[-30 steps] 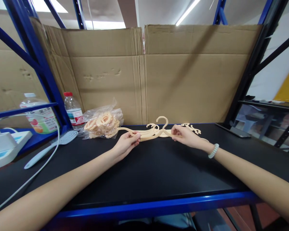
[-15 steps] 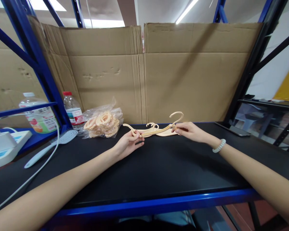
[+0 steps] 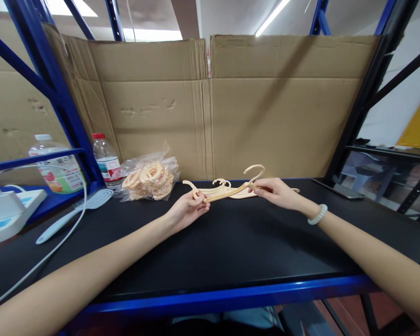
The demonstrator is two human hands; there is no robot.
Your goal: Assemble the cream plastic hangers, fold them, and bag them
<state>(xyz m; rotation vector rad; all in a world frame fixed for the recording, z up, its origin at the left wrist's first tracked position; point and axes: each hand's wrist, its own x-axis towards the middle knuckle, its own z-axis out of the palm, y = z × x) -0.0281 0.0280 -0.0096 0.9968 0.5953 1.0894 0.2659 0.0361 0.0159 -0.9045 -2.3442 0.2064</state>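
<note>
A cream-coloured clothes hanger [image 3: 229,192] is held between both my hands, just above the black tabletop. My left hand [image 3: 185,211] pinches its left end. A curved, hook-like cream piece [image 3: 189,185] rises from those fingers; I cannot tell whether it is part of the same hanger. My right hand [image 3: 278,192] is closed round the hanger near the base of its large hook [image 3: 255,171], which points up. Right behind lie more cream hangers [image 3: 221,183], partly covered by the held one, with small hooks showing.
To the left, a clear plastic bag [image 3: 150,179] holds several cream ring-shaped pieces. A red-capped bottle [image 3: 107,158], a pale hairbrush [image 3: 77,212] and a white power strip [image 3: 16,210] with a cable lie farther left. A phone [image 3: 338,187] rests at the back right. Cardboard [image 3: 266,107] walls the back.
The held hanger has tilted and shifted slightly, its large hook moving a little left and down. The curved piece at my left fingers has moved slightly right. Both hands keep their grip.
</note>
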